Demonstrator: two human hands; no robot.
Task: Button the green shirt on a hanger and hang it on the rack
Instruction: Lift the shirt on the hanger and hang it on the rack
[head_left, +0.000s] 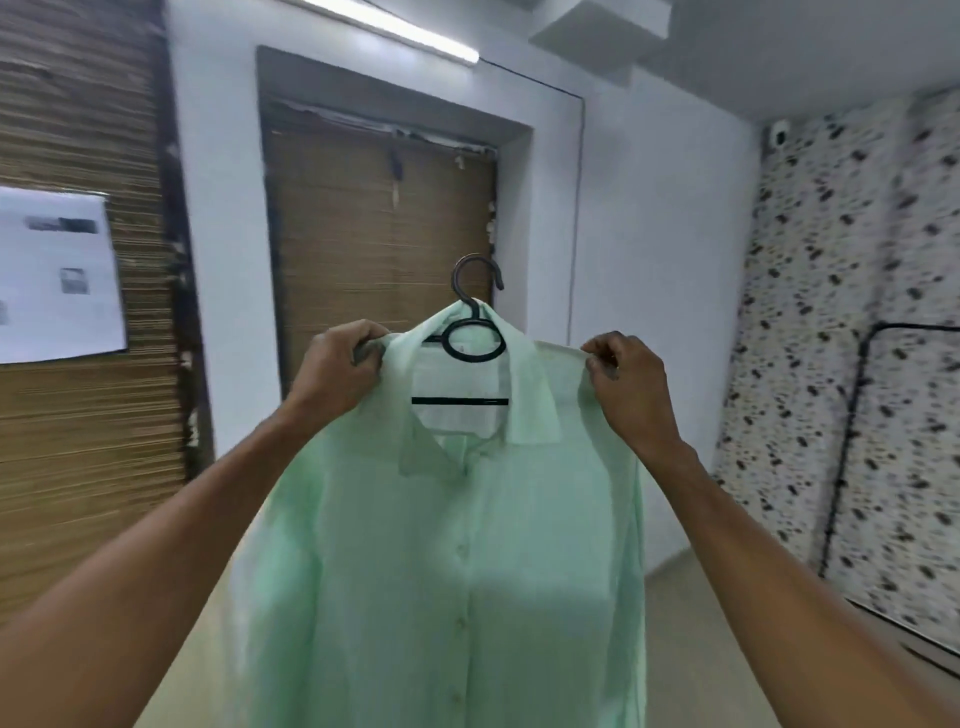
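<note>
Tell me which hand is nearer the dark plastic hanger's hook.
Left, narrowly. The left hand grips the pale green shirt shoulder just left of the hook; the right hand grips the opposite shoulder, slightly farther.

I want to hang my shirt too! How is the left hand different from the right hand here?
The left hand grips the green shirt at the shoulder on the picture's left, near the brown blind; the right hand pinches the opposite shoulder, near the white wall. The left hand sits slightly higher. Both curl round fabric, holding the shirt up on its black hanger.
</note>
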